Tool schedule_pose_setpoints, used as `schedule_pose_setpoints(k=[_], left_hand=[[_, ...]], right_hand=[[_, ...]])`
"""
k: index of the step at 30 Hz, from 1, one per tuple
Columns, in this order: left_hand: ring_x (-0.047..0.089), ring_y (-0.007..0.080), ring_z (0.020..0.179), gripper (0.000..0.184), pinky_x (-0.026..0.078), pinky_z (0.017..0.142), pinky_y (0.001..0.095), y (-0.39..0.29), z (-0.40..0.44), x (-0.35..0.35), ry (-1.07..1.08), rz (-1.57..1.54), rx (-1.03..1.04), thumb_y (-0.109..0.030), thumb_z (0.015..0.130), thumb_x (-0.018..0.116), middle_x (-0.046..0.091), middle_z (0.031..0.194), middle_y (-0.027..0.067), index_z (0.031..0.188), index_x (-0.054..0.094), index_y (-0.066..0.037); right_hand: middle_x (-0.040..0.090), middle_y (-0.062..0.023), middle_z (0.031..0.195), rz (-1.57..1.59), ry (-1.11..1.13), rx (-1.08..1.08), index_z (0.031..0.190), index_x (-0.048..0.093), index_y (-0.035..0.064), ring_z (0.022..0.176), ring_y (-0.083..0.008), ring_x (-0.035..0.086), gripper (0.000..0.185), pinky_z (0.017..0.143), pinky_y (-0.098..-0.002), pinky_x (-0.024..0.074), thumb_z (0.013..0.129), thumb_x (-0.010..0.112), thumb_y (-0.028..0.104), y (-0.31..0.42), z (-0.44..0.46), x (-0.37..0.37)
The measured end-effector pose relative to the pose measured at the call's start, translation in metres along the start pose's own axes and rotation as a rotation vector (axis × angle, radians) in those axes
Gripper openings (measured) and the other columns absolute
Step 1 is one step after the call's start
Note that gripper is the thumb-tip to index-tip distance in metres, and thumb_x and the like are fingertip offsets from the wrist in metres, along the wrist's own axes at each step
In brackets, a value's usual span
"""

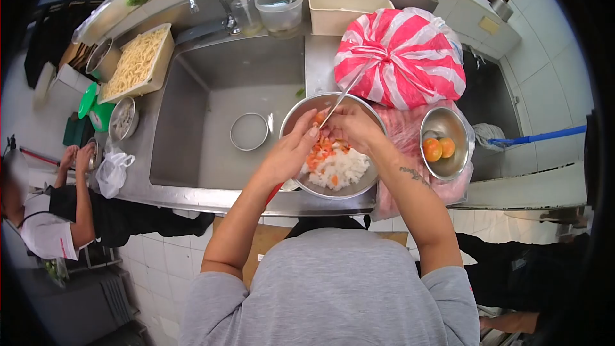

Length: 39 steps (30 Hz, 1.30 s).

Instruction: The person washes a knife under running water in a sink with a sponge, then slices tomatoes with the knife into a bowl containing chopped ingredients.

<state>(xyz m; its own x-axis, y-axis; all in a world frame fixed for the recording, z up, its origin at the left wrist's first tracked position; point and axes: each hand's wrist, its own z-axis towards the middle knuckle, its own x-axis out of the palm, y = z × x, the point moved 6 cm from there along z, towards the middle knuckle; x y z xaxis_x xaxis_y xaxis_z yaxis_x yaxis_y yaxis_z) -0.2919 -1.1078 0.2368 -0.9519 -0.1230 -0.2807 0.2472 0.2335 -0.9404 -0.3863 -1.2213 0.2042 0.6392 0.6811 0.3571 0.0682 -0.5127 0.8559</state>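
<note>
My left hand [293, 152] is closed over a long thin knife [349, 86]. Its red handle end [273, 193] shows beside my left wrist, and the blade points up and to the right. A piece of tomato [319, 117] shows at the fingertips where both hands meet. My right hand [353, 127] curls around the tomato, its fingers partly hidden. Both hands are above a metal bowl [375, 182]. Inside it lie chopped white pieces like onion [336, 170] and chopped tomato [315, 159].
A small metal bowl [425, 129] holds two tomatoes [439, 148]. Behind is a red-and-white striped bag [416, 51]. Left are the sink [224, 96], a noodle tray [168, 51] and a plastic bag [114, 170]. One co-worker [54, 218] stands left, another [532, 275] right.
</note>
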Motion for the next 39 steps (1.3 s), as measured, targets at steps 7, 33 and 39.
schedule_pose_setpoints(k=[7,33,39], left_hand=[[0.056,0.0372,0.108,0.038,0.042,0.090,0.0399,-0.024,0.006,0.005,-0.070,0.106,0.104,-0.033,0.097,0.038,0.057,0.110,0.0264,0.122,0.036,-0.004],[0.055,0.0186,0.060,0.054,0.045,0.056,0.0281,-0.002,0.001,0.005,0.053,0.077,0.019,-0.038,0.098,0.035,0.056,0.095,0.0140,0.140,0.029,-0.005],[0.045,0.0371,0.122,0.055,0.036,0.101,0.0386,-0.018,0.004,0.020,0.039,0.301,0.175,-0.037,0.097,0.037,0.045,0.131,0.0250,0.139,0.029,-0.001]], right_hand=[[0.063,-0.0093,0.077,0.183,0.041,0.052,0.086,0.064,-0.0020,0.063,-0.0145,0.058,0.012,0.056,-0.0248,0.0477,0.084,0.055,0.004,0.004,-0.004,0.002],[0.063,-0.0076,0.090,-0.324,-0.031,0.030,0.102,0.060,-0.0008,0.072,-0.0133,0.059,0.018,0.060,-0.0253,0.0491,0.089,0.058,0.012,-0.012,-0.010,-0.027],[0.063,-0.0091,0.090,-0.073,0.027,-0.068,0.102,0.061,-0.0029,0.075,-0.0153,0.061,0.018,0.064,-0.0258,0.0505,0.087,0.056,0.007,-0.006,-0.032,-0.010]])
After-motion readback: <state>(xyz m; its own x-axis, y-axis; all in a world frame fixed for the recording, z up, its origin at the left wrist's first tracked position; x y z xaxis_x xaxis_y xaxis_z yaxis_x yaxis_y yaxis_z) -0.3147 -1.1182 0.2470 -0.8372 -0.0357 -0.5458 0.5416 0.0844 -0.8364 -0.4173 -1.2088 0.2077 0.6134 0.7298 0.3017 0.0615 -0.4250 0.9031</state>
